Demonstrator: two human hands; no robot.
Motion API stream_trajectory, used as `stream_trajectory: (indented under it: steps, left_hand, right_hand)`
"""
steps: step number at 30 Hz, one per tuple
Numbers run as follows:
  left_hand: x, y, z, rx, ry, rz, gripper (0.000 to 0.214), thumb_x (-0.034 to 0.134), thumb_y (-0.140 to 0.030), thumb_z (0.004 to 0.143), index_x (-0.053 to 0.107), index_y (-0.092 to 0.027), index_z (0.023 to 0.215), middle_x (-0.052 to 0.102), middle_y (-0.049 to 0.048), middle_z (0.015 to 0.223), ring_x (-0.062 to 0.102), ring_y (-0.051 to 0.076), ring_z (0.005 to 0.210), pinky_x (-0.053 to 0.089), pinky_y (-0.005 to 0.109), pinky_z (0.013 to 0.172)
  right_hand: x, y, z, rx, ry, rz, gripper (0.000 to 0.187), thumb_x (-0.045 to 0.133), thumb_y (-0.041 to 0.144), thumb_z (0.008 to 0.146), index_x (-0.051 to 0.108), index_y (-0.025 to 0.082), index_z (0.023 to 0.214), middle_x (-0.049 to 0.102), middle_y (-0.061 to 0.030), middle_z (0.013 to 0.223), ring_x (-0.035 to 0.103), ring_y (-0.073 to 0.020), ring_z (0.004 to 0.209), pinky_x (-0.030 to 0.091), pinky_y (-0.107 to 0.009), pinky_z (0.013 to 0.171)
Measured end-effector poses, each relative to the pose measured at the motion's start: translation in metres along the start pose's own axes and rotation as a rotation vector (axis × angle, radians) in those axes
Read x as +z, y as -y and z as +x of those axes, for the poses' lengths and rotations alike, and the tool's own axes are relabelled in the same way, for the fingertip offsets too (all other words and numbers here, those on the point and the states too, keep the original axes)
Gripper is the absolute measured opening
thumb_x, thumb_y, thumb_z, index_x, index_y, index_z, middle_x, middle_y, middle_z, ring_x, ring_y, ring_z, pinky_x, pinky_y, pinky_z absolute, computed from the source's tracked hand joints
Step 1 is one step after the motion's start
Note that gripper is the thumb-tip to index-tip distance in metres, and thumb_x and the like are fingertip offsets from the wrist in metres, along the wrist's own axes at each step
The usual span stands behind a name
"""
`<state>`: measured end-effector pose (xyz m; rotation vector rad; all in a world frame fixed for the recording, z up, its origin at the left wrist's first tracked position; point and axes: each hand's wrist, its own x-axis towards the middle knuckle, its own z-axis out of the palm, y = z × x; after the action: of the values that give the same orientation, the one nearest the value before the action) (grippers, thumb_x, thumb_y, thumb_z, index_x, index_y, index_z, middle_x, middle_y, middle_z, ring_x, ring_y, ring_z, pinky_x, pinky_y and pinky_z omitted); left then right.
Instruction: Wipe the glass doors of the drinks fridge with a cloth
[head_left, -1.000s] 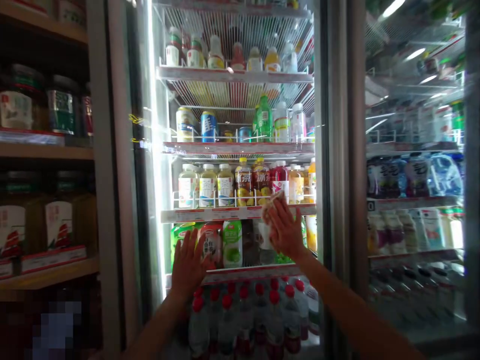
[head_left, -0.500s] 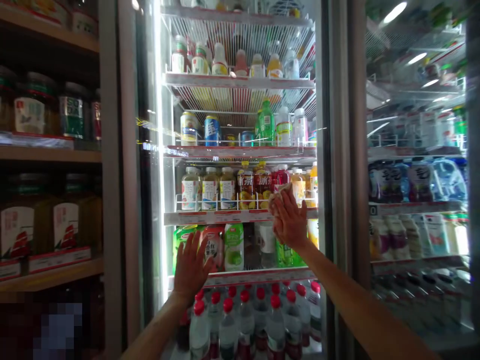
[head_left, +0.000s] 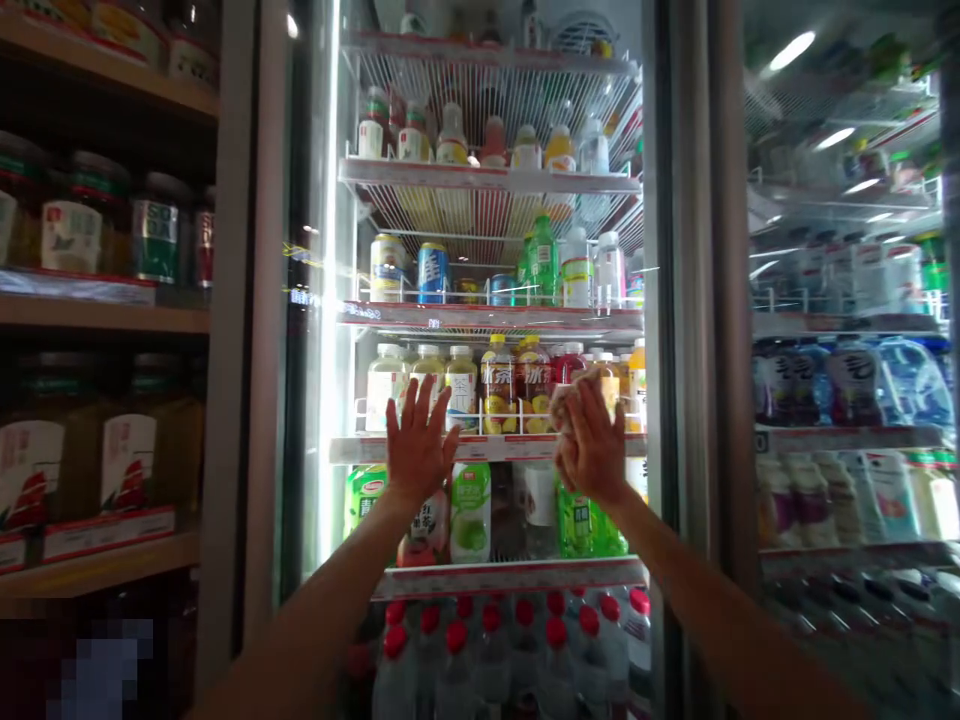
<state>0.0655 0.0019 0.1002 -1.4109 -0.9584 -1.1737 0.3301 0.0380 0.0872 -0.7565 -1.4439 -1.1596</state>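
My right hand [head_left: 600, 445] presses a crumpled, pale cloth [head_left: 568, 408] against the glass door [head_left: 517, 510] of a lit drinks fridge. Part of the cloth is hidden under my fingers and palm. To its left, my left hand [head_left: 420, 445] is raised with its fingers spread and nothing in it; whether it touches the glass I cannot tell. Behind the glass, brown iced tea bottles [head_left: 498, 388] stand on the shelf between my two hands. A green carton [head_left: 470, 512] stands one shelf lower.
Several red-capped bottles [head_left: 456, 665] fill the fridge bottom. A metal door frame [head_left: 688, 330] runs down the right side, with another drinks fridge [head_left: 847, 435] beyond it. Wooden shelves [head_left: 105, 312] with jars and bottles stand at the left.
My left hand has moved up and to the right, from the lower cartons to the tea shelf. My right hand stays near the same spot with the cloth. The view has shifted slightly.
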Motion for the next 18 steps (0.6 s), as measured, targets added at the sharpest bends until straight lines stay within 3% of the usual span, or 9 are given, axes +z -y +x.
stream_trajectory:
  steps: [5, 7, 9, 13, 15, 18]
  left_hand:
    - [0.005, 0.004, -0.005, 0.02, 0.01, 0.027, 0.055, 0.042, -0.034, 0.089, 0.03, -0.019, 0.141, 0.028, 0.0112, 0.148, 0.013, 0.023, 0.141, 0.009, 0.046, 0.114]
    - [0.004, 0.004, -0.006, 0.021, 0.008, 0.021, 0.056, 0.043, -0.033, 0.089, 0.028, -0.019, 0.141, 0.027, 0.0113, 0.148, 0.013, 0.023, 0.141, 0.009, 0.046, 0.114]
    - [0.003, 0.004, -0.006, 0.019, 0.006, 0.011, 0.058, 0.043, -0.033, 0.089, 0.025, -0.021, 0.143, 0.025, 0.0101, 0.149, 0.014, 0.023, 0.14, 0.009, 0.046, 0.114]
    - [0.003, 0.005, -0.004, 0.024, -0.005, 0.0, 0.059, 0.044, -0.033, 0.089, 0.022, -0.023, 0.143, 0.024, 0.0094, 0.149, 0.014, 0.023, 0.14, 0.008, 0.046, 0.114]
    - [0.003, 0.005, -0.005, 0.026, 0.002, 0.005, 0.058, 0.043, -0.032, 0.089, 0.024, -0.021, 0.143, 0.024, 0.0103, 0.149, 0.014, 0.024, 0.14, 0.008, 0.046, 0.114]
    - [0.003, 0.004, -0.005, 0.019, 0.011, 0.008, 0.057, 0.043, -0.032, 0.089, 0.027, -0.021, 0.142, 0.025, 0.01, 0.149, 0.015, 0.024, 0.14, 0.008, 0.045, 0.114]
  right_hand:
    - [-0.005, -0.069, 0.009, 0.367, -0.109, -0.111, 0.061, 0.035, 0.025, 0.083, 0.029, 0.007, 0.14, 0.029, -0.0211, 0.145, 0.022, -0.0301, 0.138, 0.026, -0.055, 0.106]
    - [0.0, -0.067, 0.021, 0.347, -0.157, -0.098, 0.06, 0.035, 0.023, 0.082, 0.029, 0.007, 0.14, 0.029, -0.0207, 0.146, 0.022, -0.0301, 0.138, 0.028, -0.055, 0.106]
    - [0.007, -0.044, 0.03, 0.244, -0.18, -0.049, 0.062, 0.034, 0.02, 0.082, 0.023, 0.011, 0.143, 0.026, -0.0174, 0.147, 0.019, -0.0285, 0.139, 0.03, -0.054, 0.106]
    - [0.009, 0.001, 0.026, 0.017, -0.095, 0.061, 0.067, 0.034, 0.02, 0.083, 0.012, 0.017, 0.146, 0.026, -0.0135, 0.148, 0.017, -0.0261, 0.14, 0.031, -0.05, 0.108]
    - [0.003, -0.005, 0.015, -0.018, -0.042, 0.069, 0.066, 0.034, 0.02, 0.083, 0.014, 0.018, 0.146, 0.028, -0.013, 0.148, 0.02, -0.0253, 0.139, 0.03, -0.05, 0.108]
    - [-0.003, -0.044, 0.01, 0.153, -0.077, -0.002, 0.062, 0.034, 0.02, 0.083, 0.02, 0.016, 0.144, 0.03, -0.0148, 0.146, 0.023, -0.0265, 0.138, 0.031, -0.053, 0.106]
